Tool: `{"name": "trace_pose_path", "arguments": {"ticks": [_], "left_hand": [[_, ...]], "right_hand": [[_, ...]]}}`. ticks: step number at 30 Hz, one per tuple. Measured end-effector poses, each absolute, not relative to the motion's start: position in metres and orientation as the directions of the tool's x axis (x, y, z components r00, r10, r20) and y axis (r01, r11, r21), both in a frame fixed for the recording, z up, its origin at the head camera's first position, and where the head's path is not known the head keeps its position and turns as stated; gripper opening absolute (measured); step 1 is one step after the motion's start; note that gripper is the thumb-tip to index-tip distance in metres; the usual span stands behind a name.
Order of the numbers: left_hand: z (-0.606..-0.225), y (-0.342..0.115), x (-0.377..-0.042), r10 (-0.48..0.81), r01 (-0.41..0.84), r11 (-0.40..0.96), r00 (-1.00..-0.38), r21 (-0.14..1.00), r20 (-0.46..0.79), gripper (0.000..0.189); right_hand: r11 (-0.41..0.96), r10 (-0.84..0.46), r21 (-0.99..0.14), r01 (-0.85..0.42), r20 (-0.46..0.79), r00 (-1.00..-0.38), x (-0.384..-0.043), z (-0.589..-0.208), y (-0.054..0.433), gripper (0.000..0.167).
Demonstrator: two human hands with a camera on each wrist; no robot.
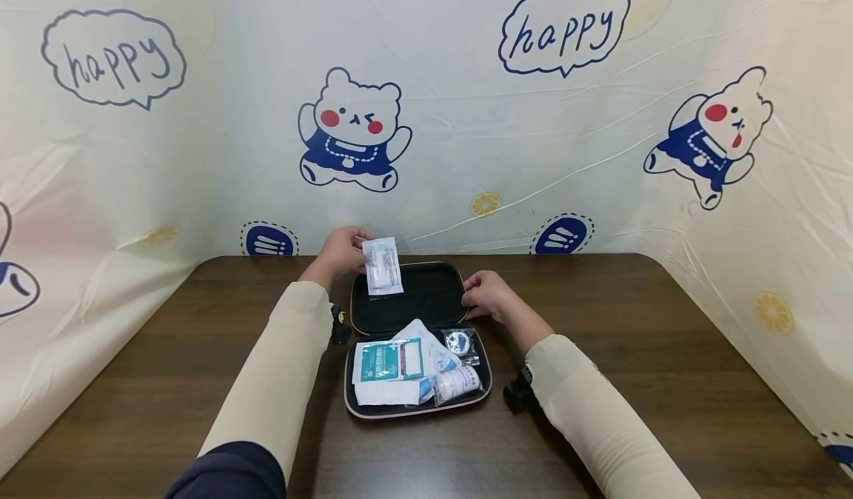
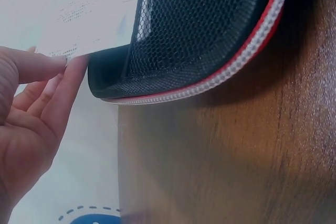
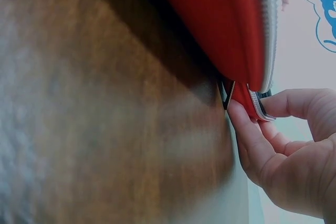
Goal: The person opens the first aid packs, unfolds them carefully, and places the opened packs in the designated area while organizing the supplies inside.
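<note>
A red zip case lies unfolded on the table, its black lid (image 1: 433,292) at the back and its filled half in front. Between thumb and fingers, my left hand (image 1: 343,253) pinches a flat white printed packet (image 1: 383,266) at the lid's left side. In the left wrist view, part of this packet (image 2: 100,17) shows through the lid's black mesh pocket (image 2: 194,24). My right hand (image 1: 492,295) grips the lid's right edge, thumb on the inside and fingers on the red outer shell (image 3: 242,98).
In the case's front half (image 1: 353,410) lie a teal-and-white packet (image 1: 381,360), white packets, a wrapped white roll (image 1: 457,383) and a small clear bag (image 1: 460,343) with a round item. The brown table (image 1: 200,366) ends at a printed curtain (image 1: 453,114) behind the case.
</note>
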State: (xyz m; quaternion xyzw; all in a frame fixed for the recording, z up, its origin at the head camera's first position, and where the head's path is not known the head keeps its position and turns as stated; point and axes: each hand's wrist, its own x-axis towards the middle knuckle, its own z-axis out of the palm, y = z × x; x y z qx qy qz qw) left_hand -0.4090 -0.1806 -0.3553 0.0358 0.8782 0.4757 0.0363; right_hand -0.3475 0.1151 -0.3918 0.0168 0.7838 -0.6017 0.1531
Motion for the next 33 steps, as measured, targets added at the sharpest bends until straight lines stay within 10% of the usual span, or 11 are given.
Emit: {"name": "trace_pose_path", "arguments": {"ticks": [33], "left_hand": [[-0.3511, -0.1878, -0.401, 0.101, 0.011, 0.542, -0.993, 0.84, -0.052, 0.043]], "right_hand": [[0.297, -0.148, -0.938, 0.179, -0.231, -0.962, -0.3465, -0.3917, 0.1122, 0.025]]}}
